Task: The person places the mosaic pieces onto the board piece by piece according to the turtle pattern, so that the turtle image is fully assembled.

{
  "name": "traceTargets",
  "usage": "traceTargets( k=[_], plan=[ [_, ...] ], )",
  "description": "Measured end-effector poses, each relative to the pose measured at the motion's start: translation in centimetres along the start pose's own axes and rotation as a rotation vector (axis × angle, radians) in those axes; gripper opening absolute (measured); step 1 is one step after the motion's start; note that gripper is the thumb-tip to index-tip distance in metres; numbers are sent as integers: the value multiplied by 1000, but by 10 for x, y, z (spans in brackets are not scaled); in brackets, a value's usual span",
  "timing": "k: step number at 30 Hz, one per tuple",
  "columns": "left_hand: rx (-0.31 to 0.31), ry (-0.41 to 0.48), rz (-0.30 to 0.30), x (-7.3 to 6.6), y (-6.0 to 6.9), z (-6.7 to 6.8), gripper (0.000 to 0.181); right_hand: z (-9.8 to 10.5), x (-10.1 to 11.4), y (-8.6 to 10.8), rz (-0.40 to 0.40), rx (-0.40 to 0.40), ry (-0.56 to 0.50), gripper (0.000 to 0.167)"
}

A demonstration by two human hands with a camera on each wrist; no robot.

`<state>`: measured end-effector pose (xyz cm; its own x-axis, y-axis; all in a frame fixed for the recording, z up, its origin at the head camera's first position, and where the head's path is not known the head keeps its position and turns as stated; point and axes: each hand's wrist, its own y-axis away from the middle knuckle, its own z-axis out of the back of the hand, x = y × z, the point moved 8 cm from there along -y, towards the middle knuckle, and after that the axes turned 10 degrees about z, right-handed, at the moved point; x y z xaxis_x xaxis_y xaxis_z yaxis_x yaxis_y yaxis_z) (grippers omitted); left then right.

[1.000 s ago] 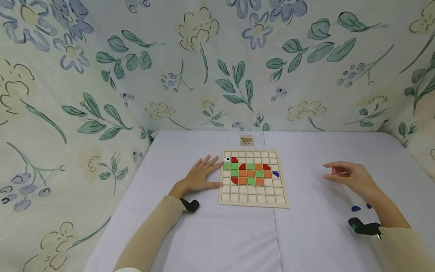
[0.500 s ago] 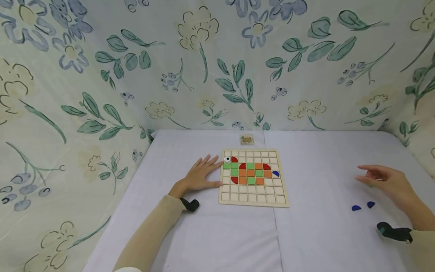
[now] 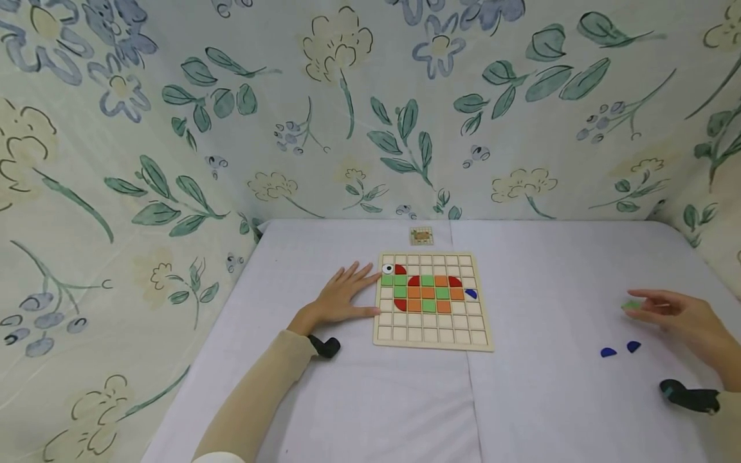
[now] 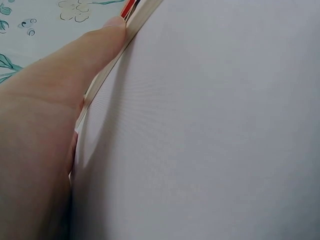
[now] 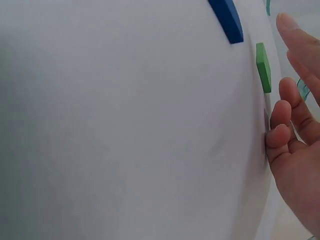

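A square wooden grid board [image 3: 431, 335] lies on the table with green, orange and red pieces set in its cells, plus a white eye piece [image 3: 388, 269]. My left hand [image 3: 340, 301] is spread at the board's left side, thumb and a fingertip touching its edge. A blue piece [image 3: 471, 294] sits at a slant over a cell on the right. Far to the right, my right hand [image 3: 686, 318] is just beside a green tile [image 5: 263, 68], thumb and forefinger apart. In the right wrist view the tile lies on the cloth, with a gap between it and the fingers.
Two blue pieces [image 3: 608, 352] lie on the white cloth nearer me than the right hand. A small picture card [image 3: 421, 236] is behind the board. Floral fabric [image 3: 370, 128] hangs behind and beside the table.
My right hand has moved away to the right, past the blue pieces, then lowered slightly by the green tile, which now shows. The left hand stays on the board's edge.
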<state>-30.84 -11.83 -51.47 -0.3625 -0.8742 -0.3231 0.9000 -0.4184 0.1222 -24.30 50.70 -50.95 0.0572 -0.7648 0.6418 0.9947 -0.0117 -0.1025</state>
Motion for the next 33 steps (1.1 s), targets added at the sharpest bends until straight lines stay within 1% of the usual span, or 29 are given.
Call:
traceTargets(
  k=[3,9,13,19,21,26,28,29,31,33],
  plan=[
    [-5,1,-5,-1,0,0,91,-2,-10,-1,-3,10,1,46],
    [4,-8,3,0,-1,-1,91,-3,-19,-2,1,13,-15,46],
    [15,-16,8,1,-2,-3,92,-4,-22,-2,-9,27,-6,52],
    [5,-21,8,1,-1,-2,91,-5,-21,-5,22,59,-54,38],
    [1,-20,4,1,0,-2,91,-6,-20,-5,29,72,-61,39],
    [-11,-23,-5,-1,0,-1,91,-6,-18,-6,7,83,-49,44],
    [-15,-20,-6,-1,0,0,92,-6,-16,-6,3,84,-47,39],
    [-15,-21,-6,0,0,0,92,-6,-16,-6,4,87,-48,40],
    [-10,-22,-3,0,-1,-1,92,-5,-15,-6,3,89,-53,35],
    [-7,-24,-1,1,-2,-2,92,-4,-15,-6,2,91,-55,34]
  ],
)
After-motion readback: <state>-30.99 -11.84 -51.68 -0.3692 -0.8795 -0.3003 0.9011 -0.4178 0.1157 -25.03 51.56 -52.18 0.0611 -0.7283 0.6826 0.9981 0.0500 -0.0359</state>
